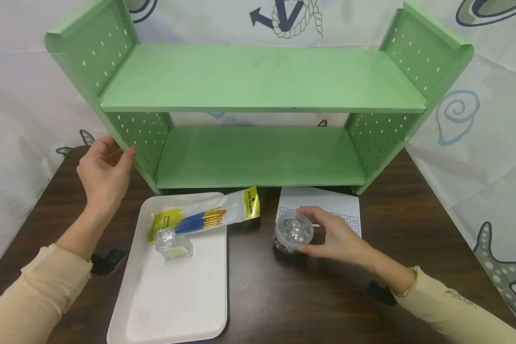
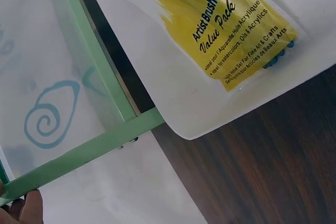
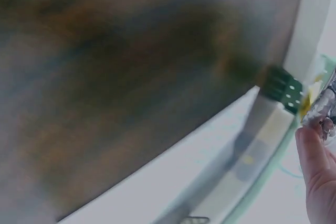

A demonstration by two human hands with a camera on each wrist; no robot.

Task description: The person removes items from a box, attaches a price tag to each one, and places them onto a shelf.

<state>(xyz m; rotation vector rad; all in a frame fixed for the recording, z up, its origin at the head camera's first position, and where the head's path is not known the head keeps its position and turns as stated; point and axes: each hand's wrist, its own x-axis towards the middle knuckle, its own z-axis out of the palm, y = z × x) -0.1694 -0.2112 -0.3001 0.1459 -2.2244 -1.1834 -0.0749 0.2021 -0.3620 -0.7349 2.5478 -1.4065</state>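
Observation:
My left hand (image 1: 105, 169) grips the front edge of the left side panel of a green metal shelf (image 1: 258, 79), thumb inside and fingers on the outer side. In the left wrist view, fingertips (image 2: 31, 208) show at the green edge. My right hand (image 1: 333, 234) holds a round clear plastic jar (image 1: 293, 231) by its side, thumb and fingers around it. Small silvery and brownish pieces fill the jar. In the right wrist view only part of the jar (image 3: 328, 111) shows, at the right edge beside the fingers.
A white tray (image 1: 176, 296) lies at the left, bearing a pack of artist brushes (image 1: 206, 217) and a small square glass bottle (image 1: 174, 244). A printed white sheet (image 1: 318, 198) lies behind the right hand on the dark wooden table (image 1: 258, 306). A patterned cloth (image 1: 499, 143) hangs behind.

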